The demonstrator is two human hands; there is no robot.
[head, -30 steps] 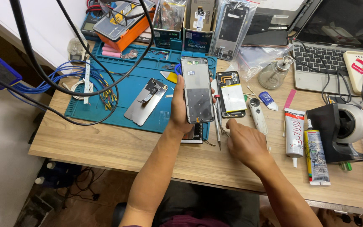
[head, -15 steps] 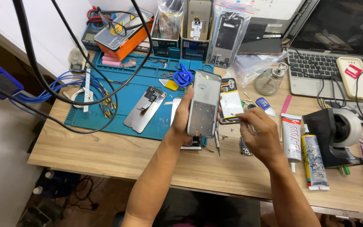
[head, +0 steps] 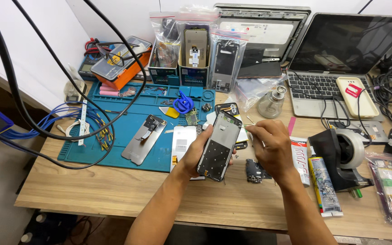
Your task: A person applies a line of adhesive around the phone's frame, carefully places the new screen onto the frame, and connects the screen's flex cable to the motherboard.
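The left hand holds an opened phone tilted above the near middle of the desk, fingers wrapped round its left edge, its bare inner frame facing up. The back cover is off, and boards and shields show inside, so the strip-down looks well under way rather than just begun. The right hand is at the phone's upper right edge with thumb and forefinger pinched together on something thin and pale; what it is cannot be told, nor whether it is going in or coming out.

Loose parts show what is already out. A silver panel lies on the blue mat to the left, a white-backed panel lies just behind the left hand, and a small dark part sits on the desk just beneath the right hand. A second phone lies just beyond the held one.

Judging by this, the inner work is in hand, and reassembly with the cover is still left. Glue tubes lie to the right, beside a tape dispenser.
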